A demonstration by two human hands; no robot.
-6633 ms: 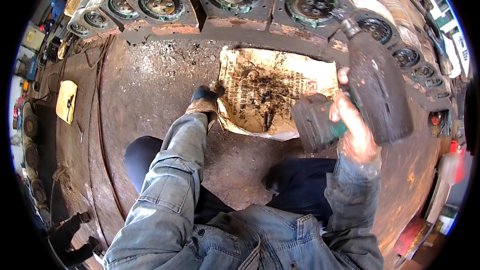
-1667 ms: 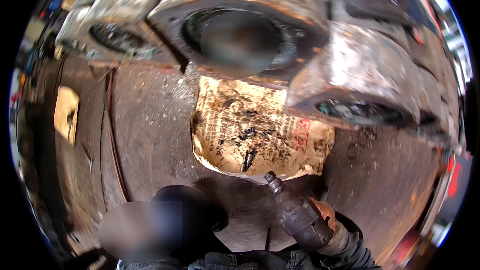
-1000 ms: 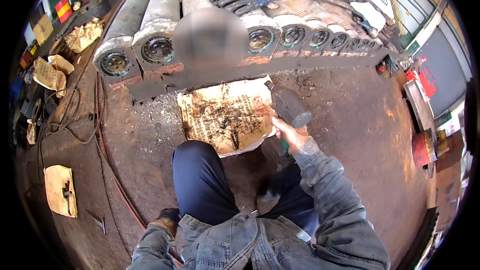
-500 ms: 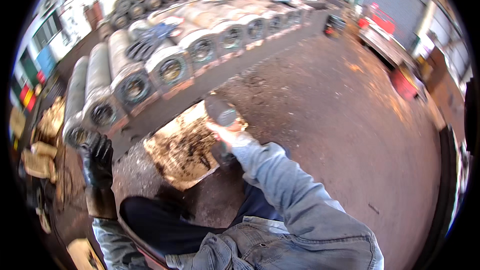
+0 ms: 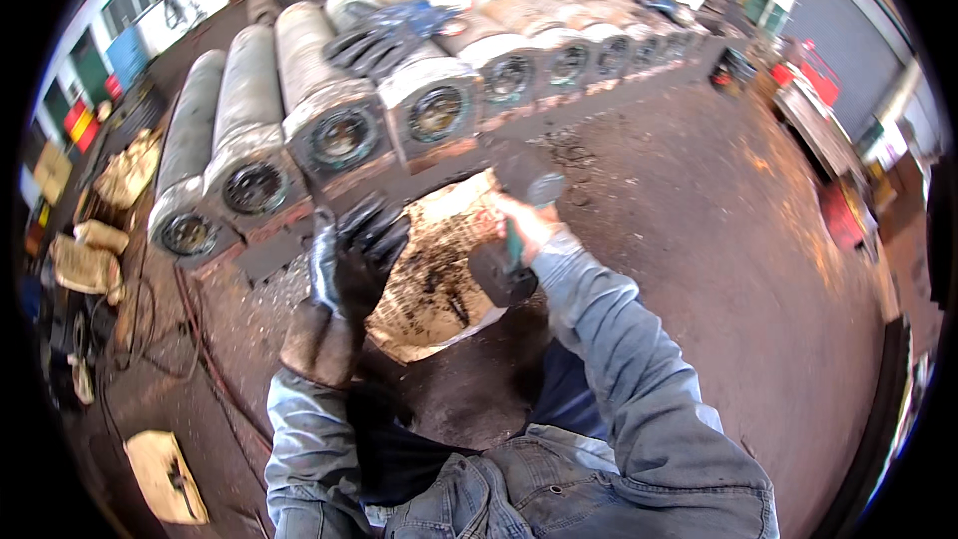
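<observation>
A cordless power tool [image 5: 504, 274] with a green grip and a dark battery base is in my bare right hand [image 5: 531, 224], fingers wrapped round the handle. Motion smears its head, so its exact kind is unclear. My left hand [image 5: 367, 245], in a black rubber glove with a brown cuff, is lifted beside the tan sheet [image 5: 424, 230], its fingers stretched out and nothing seen in them. Dark oily stains cover that sheet on the floor. Just beyond my hands lies a row of large metal cylinders with square end blocks, the nearest end block [image 5: 344, 135] facing me.
A black glove [image 5: 371, 48] and a blue rag [image 5: 424, 18] rest on the cylinders. Left are hoses [image 5: 195, 324] and crumpled tan sacks [image 5: 88, 265]; a flat tan piece [image 5: 165, 474] lies lower left. At right stand a red drum [image 5: 843, 215] and a bench [image 5: 813, 125].
My left hand has moved right, from the leftmost cylinder to beside the stained sheet, its fingers now stretched. The tool stays in my right hand. The whole view has shifted.
</observation>
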